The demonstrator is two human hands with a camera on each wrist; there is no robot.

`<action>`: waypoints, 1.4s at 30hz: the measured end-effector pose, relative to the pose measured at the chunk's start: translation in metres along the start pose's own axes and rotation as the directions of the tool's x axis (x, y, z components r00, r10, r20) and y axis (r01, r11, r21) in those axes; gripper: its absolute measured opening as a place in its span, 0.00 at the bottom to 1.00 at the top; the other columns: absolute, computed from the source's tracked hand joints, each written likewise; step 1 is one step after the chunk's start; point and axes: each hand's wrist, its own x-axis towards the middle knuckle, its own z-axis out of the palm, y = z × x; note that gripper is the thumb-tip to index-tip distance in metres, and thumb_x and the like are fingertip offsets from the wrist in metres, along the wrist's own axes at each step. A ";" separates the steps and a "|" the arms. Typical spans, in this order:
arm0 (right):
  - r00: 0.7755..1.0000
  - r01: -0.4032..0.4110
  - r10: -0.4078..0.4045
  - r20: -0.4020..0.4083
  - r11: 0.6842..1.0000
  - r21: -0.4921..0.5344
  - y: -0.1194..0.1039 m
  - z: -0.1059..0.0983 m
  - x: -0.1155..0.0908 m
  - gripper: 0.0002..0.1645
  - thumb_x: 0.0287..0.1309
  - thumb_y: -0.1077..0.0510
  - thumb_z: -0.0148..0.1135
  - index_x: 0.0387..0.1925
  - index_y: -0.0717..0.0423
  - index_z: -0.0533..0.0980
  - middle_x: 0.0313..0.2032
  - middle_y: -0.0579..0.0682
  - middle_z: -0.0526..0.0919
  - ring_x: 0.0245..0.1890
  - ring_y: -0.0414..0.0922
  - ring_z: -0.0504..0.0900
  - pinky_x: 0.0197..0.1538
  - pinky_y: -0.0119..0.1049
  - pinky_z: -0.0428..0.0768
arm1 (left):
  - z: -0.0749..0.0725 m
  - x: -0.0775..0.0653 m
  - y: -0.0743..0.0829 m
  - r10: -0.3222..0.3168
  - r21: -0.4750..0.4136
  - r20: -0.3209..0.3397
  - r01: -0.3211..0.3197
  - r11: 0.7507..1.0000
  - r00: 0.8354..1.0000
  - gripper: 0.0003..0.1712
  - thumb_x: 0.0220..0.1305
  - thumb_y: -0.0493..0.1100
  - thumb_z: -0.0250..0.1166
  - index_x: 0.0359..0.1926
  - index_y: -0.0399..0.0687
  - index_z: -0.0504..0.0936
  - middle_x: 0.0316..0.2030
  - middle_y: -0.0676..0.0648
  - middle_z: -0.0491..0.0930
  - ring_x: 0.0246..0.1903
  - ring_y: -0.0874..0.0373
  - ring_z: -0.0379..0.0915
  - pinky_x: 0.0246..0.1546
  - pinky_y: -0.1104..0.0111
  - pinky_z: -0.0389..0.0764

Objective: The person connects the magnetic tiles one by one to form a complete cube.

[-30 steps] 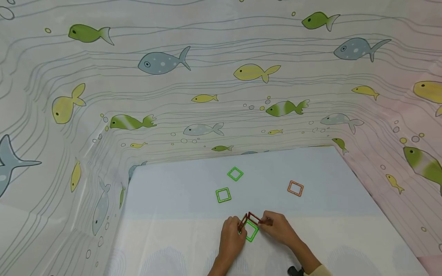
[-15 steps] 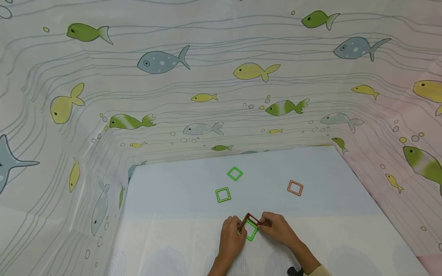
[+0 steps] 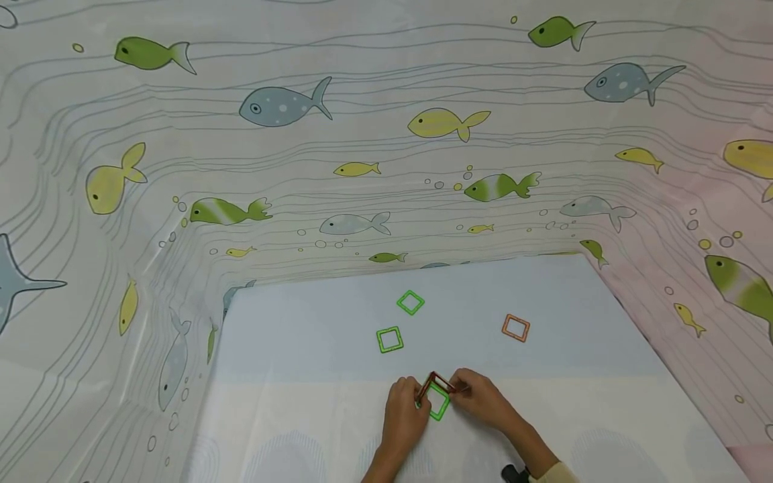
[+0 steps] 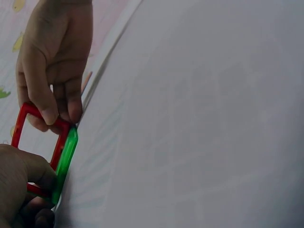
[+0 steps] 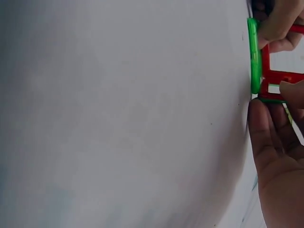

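Note:
A green square magnetic tile (image 3: 439,406), an open frame, lies flat on the table between my hands. Two red square magnetic tiles stand upright along its far edges, their upper corners meeting. My left hand (image 3: 404,410) pinches the left red tile (image 3: 426,387), and in the left wrist view its fingers also touch the green tile (image 4: 65,164). The right red tile (image 3: 444,382) is held between the thumb and fingers of my right hand (image 3: 483,397). In the right wrist view the thumb lies against a red tile (image 5: 280,76); the fingers hide part of the corner.
Farther back on the table (image 3: 302,335) lie two loose green square tiles, one nearer (image 3: 390,351) and one farther (image 3: 402,309). An orange square tile (image 3: 509,335) lies to the right. A dark object (image 3: 513,473) is by my right forearm. Fish-printed sheeting (image 3: 362,194) rises behind.
The gap between the tops of the two red tiles has closed; the right one came left to meet the left one. Over the last half second the hands have hardly moved.

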 end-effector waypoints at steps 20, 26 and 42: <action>1.000 -0.020 0.024 0.011 0.958 -0.287 -0.010 0.014 0.021 0.13 0.55 0.61 0.73 0.30 0.50 0.73 0.25 0.39 0.67 0.24 0.32 0.62 0.25 0.25 0.65 | 0.001 0.000 -0.003 0.038 0.000 -0.002 -0.038 0.999 0.999 0.12 0.54 0.37 0.72 0.28 0.54 0.74 0.24 0.59 0.66 0.27 0.67 0.58 0.27 0.77 0.63; 1.000 -0.020 0.023 0.009 0.964 -0.266 -0.010 0.013 0.021 0.14 0.56 0.63 0.71 0.27 0.50 0.71 0.24 0.39 0.66 0.23 0.32 0.62 0.25 0.26 0.64 | -0.005 -0.003 -0.010 0.028 -0.069 0.124 -0.019 0.997 0.992 0.19 0.55 0.56 0.75 0.41 0.54 0.80 0.30 0.59 0.70 0.32 0.68 0.60 0.32 0.76 0.67; 0.999 0.041 -0.036 0.024 0.964 -0.263 -0.010 0.013 0.022 0.10 0.53 0.64 0.73 0.32 0.50 0.79 0.28 0.39 0.75 0.26 0.31 0.65 0.28 0.25 0.67 | -0.020 0.004 -0.034 0.187 -0.370 0.165 -0.115 0.922 0.968 0.19 0.73 0.44 0.59 0.62 0.48 0.78 0.50 0.51 0.83 0.46 0.63 0.81 0.48 0.69 0.82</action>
